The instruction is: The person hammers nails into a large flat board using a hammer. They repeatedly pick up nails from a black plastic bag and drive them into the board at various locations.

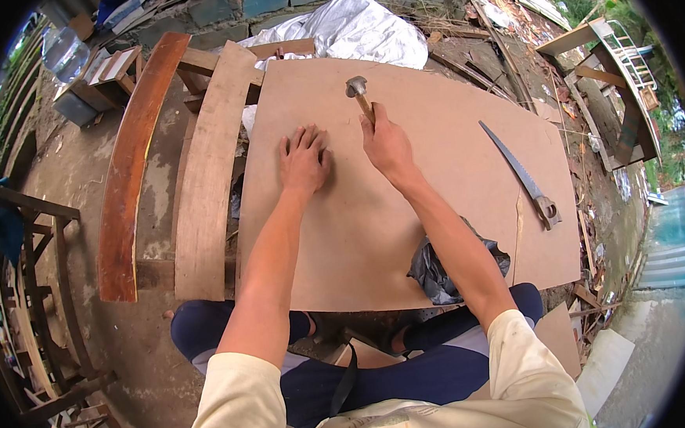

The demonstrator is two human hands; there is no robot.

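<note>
You sit with bent knees facing a large, flat brown board (344, 245). Your right hand (389, 144) is closed around the wooden handle of a hammer (359, 93), whose metal head points away from you, over the far part of the board; whether the head touches the surface, you cannot tell from this view. Your left hand (306, 163) is palm down on the board, left of the hammer, holding nothing, its fingers spread.

On the board's right side lies a handsaw (524, 175), its wooden handle toward you. A crumpled black plastic bag (434, 277) sits at the near edge, partly hidden under your right forearm. Left of the board run a pale plank (211, 175) and a reddish-brown plank (130, 180). Beyond the far edge is a rumpled silvery-white sheet (355, 33).
</note>
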